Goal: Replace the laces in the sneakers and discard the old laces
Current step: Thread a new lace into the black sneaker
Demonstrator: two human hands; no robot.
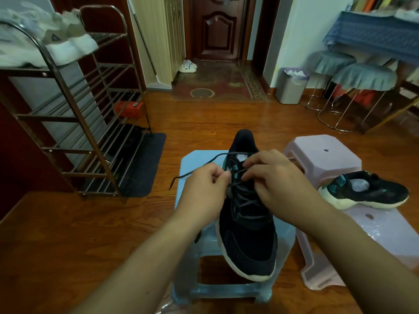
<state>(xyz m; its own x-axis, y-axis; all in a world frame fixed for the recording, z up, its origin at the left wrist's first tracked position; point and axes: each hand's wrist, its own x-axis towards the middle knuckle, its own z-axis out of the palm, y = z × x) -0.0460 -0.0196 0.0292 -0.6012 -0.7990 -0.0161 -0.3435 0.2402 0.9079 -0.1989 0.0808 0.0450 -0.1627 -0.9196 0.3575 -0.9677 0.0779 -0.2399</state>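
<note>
On the pale blue plastic stool (188, 164), the black mesh sneaker (247, 234) stands toe toward the camera while the left hand (204, 189) and right hand (269, 177) each pinch its dark grey lace (195, 171) near the upper eyelets.

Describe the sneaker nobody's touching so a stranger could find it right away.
Start at the blue stool, where both hands work a lace. Look right to the pink stools. The spare sneaker lies across the nearer one, seen from the side, with no lace showing and white stuffing inside, unlike the laced sneaker on the blue stool.
</note>
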